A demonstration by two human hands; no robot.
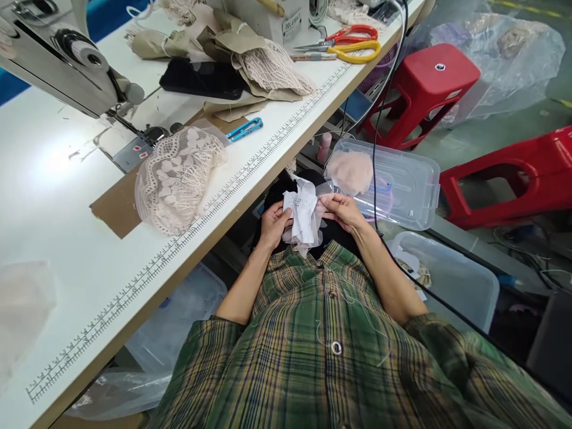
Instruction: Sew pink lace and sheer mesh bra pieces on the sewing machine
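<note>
Above my lap, my left hand [274, 225] pinches a crumpled white piece with small dark marks [304, 205], either paper or cloth. My right hand [342, 210] has its thumb and fingers closed on the edge of a sheer, translucent piece [318, 229], which lies against the white one. Some fingertips are hidden behind these pieces. On the table to the left, a cream lace piece [179, 179] rests beside the needle area of a sewing machine [75, 53]. A blue thread snipper [245, 129] lies just past the lace.
Scissors with red and yellow handles [357, 44], a black phone [201, 77] and lace bundles [272, 65] lie farther back. A lidded clear box [406, 185], an open bin [465, 268] and red stools [438, 71] stand right. A black cable [376, 131] hangs beside my right arm.
</note>
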